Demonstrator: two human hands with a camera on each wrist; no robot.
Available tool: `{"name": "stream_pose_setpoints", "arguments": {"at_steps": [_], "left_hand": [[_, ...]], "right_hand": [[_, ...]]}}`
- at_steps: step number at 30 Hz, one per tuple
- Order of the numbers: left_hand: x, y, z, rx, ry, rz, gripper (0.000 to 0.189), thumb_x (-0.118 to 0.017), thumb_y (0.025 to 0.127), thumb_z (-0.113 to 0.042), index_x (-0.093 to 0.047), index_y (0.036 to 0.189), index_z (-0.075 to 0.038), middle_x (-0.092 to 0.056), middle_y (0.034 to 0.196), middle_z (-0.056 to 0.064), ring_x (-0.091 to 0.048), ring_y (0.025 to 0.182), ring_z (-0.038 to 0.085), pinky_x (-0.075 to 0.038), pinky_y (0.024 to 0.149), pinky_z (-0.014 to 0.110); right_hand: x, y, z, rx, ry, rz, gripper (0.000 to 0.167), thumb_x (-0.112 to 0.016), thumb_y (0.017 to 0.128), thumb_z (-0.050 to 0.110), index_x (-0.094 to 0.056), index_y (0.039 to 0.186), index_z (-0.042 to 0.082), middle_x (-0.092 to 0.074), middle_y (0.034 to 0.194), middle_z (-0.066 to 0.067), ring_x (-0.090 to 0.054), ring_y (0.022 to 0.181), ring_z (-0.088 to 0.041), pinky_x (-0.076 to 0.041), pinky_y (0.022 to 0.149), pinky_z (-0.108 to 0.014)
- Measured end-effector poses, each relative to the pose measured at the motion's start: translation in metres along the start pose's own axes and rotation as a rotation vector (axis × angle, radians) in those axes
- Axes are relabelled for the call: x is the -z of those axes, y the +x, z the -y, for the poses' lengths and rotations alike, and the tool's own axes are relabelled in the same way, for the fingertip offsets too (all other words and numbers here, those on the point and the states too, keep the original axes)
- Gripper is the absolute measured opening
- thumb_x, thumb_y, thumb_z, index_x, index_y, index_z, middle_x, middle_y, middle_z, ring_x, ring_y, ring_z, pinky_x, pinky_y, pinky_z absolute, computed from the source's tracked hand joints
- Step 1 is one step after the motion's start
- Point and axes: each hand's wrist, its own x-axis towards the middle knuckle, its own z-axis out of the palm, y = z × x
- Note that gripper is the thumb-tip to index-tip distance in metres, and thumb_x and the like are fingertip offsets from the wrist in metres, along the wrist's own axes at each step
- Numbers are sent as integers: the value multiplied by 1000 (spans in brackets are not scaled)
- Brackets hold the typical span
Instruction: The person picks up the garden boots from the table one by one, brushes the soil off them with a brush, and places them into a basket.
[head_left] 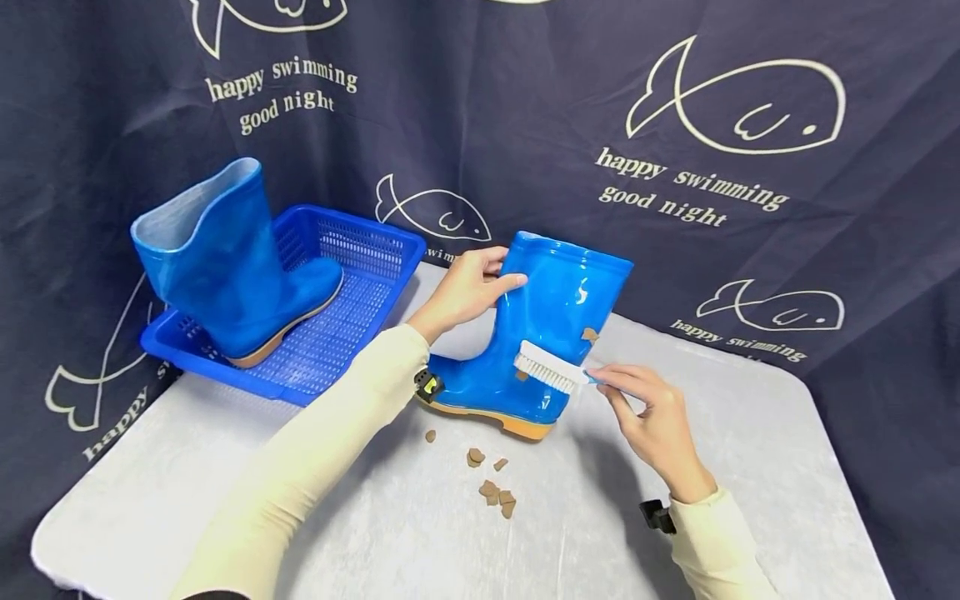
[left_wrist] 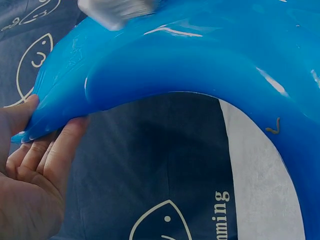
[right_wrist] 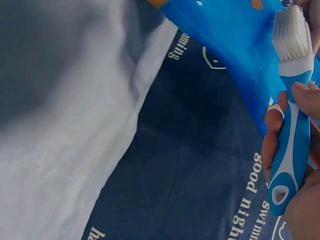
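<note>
Cream sleeve [head_left: 300,467] on the left forearm lies nearest the camera, crossing above the pale table [head_left: 375,542]; a small black device [head_left: 427,386] sits at its cuff; the left hand [head_left: 468,287] grips the blue boot [head_left: 558,287] by the upper part of its shaft, thumb on the near side and fingers behind; this boot is at mid-table, toe to the left, shaft leaning right, orange sole downward; whether the sole touches the table cannot be determined; the right hand [head_left: 660,417] grips the handle of a blue-and-white brush [head_left: 551,364], its head set across the side of the boot; bristle contact cannot be confirmed; brown patches [head_left: 590,335] show on the boot, one near the shaft's right edge, another just beneath the brush head; several brown flakes [head_left: 490,492] lie in front of the boot; a second boot [head_left: 225,275] stands, toe to the right, in a perforated blue basket [head_left: 367,304]; behind hangs dark cloth [head_left: 540,117] printed with fish outlines and lettering.
</note>
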Motion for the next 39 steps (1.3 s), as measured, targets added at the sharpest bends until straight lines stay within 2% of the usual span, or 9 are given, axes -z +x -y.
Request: {"name": "stream_pose_setpoints", "arguments": {"at_steps": [5,7,12,17,20,25,29,36,39], "left_hand": [[-1,7,-3,-8,-8,-3,54,-66,99,-27,-50,148,-10,-62,141,13,-70,118,28,-60,90,41],[-1,8,-3,-1,-5,-7,54,-66,99,-27,-50,147,-10,-63,140,13,-70,118,28,-60,90,40],[4,7,-1,-9,-11,-8,52,-66,99,-26,-52,146,-10,-66,137,12,-72,113,26,-62,87,37],[5,7,-3,-27,-26,-10,50,-66,99,-25,-53,144,-10,-67,135,12,-73,110,26,-62,85,36],[3,8,-1,-19,-30,-6,50,-66,98,-25,-53,144,-10,-66,136,13,-73,111,27,-62,85,37],[1,8,1,-9,-24,0,53,-66,99,-26,-51,147,-10,-64,139,13,-72,114,27,-62,86,37],[2,8,2,-14,-21,5,53,-65,99,-27,-50,147,-10,-64,139,12,-72,114,27,-62,87,37],[1,9,2,-21,-14,-2,52,-66,99,-27,-51,146,-10,-65,138,12,-72,113,26,-62,86,36],[0,9,3,-25,-19,-6,52,-66,99,-26,-51,146,-10,-65,137,12,-72,113,26,-62,85,36]], "right_hand": [[0,-6,-5,11,-30,39,35,-77,78,-12,-81,102,12,-77,97,-8,-66,104,-5,-43,100,-7],[-1,-10,-4,-3,-39,58,34,-77,79,-10,-80,103,13,-78,99,-7,-67,104,-7,-43,100,-7],[-2,-17,2,-49,-25,53,33,-76,81,-8,-80,104,15,-78,101,-6,-65,105,3,-43,98,-6],[4,-13,1,-39,0,-40,35,-74,80,-13,-80,104,12,-77,100,-11,-62,103,12,-46,92,-5],[4,-14,-1,-52,-8,-48,35,-73,81,-13,-80,105,13,-77,100,-10,-62,102,11,-45,90,-5],[-4,-23,-2,-82,-44,23,35,-74,82,-10,-80,105,15,-77,101,-7,-64,103,5,-43,94,-4],[-6,-26,2,-90,-28,49,34,-75,82,-9,-80,105,15,-77,101,-7,-63,104,6,-43,94,-4],[5,-18,7,-10,1,-54,38,-73,79,-16,-80,106,11,-77,98,-10,-63,99,9,-46,87,-5],[5,-18,8,-12,-4,-59,38,-73,79,-15,-80,106,12,-77,97,-9,-64,98,7,-46,86,-5]]}}
